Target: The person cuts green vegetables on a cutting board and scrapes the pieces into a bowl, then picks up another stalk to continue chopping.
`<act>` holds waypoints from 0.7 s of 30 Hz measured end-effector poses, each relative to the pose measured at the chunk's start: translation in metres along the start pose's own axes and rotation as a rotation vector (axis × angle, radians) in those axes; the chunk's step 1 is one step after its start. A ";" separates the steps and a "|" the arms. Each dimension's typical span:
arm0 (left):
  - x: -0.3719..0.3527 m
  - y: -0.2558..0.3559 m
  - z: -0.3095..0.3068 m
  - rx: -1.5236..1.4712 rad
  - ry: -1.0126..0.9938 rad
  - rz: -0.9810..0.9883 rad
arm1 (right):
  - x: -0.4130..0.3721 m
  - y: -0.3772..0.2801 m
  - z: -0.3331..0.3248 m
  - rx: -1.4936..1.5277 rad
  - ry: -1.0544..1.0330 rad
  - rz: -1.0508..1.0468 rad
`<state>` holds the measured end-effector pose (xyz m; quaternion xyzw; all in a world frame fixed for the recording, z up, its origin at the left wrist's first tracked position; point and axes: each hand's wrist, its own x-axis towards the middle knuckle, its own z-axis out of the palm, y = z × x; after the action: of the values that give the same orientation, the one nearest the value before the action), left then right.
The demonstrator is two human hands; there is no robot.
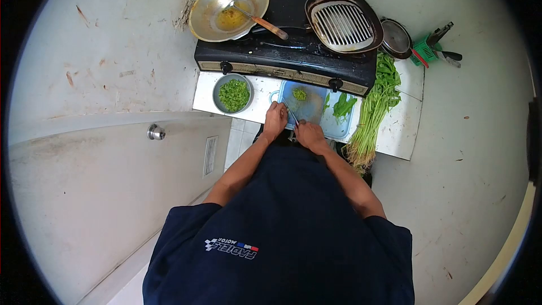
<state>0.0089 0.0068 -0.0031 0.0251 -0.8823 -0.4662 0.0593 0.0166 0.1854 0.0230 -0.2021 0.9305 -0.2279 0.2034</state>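
My right hand (309,134) is wrapped round the handle of a knife (293,114), whose blade points up and left over a blue cutting board (340,130). Beside the blade, my left hand (276,117) is closed at the board's left edge, its fingers round something too small to make out. A small heap of chopped greens (299,94) lies near the top of the board, and loose green leaves (343,106) lie on its right part. To the left stands a grey bowl (233,94) filled with chopped greens.
Behind the board is a black stove (259,56) bearing a wok (228,10) with a wooden-handled ladle and a grill pan (344,25). Long-stemmed greens (375,107) lie at the right. Beyond are a small pan (396,38) and a green basket (424,51) with utensils.
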 end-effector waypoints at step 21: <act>0.001 0.000 -0.002 0.022 -0.032 -0.015 | 0.011 0.000 -0.002 -0.018 0.028 -0.024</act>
<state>0.0079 0.0049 -0.0014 0.0249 -0.8881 -0.4571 0.0415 0.0068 0.1813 0.0214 -0.2120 0.9328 -0.2247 0.1856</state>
